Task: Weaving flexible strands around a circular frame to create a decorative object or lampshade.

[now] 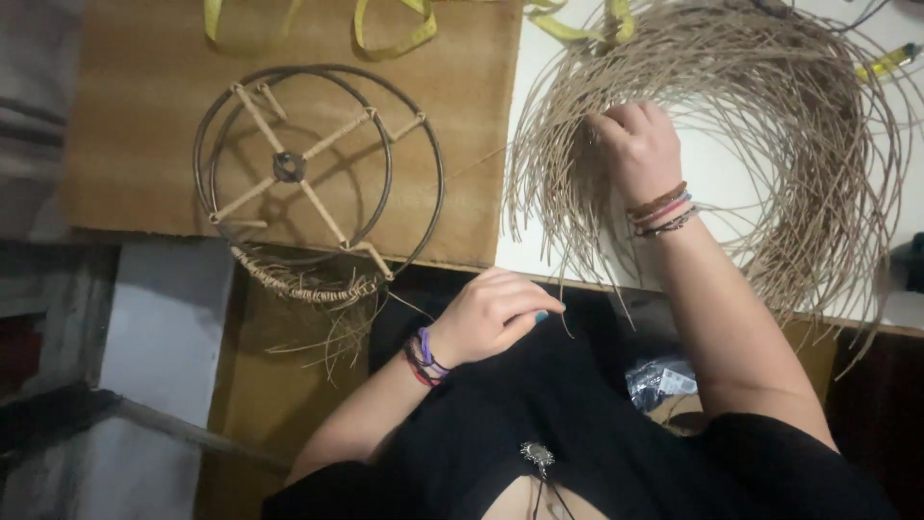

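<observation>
My right hand [637, 146] reaches into a big curved bundle of thin tan reed strands [818, 173] on the white table [717, 178], its fingers curled around a few of them. Near the table's front edge, my left hand [491, 316] is closed in a pinch on one thin strand [566, 321]. A round wire frame [318, 173] with crossed spokes wrapped in reed lies to the left on a brown board [144, 116]. A short woven stretch [308, 287] with loose ends runs along its near rim. Both wrists wear several bracelets.
A yellow measuring tape [390, 39] loops along the board's far edge. A yellow tool [890, 60] lies at the table's far right. A crinkled plastic bag [659, 380] sits below the table by my right arm. Grey flooring lies to the left.
</observation>
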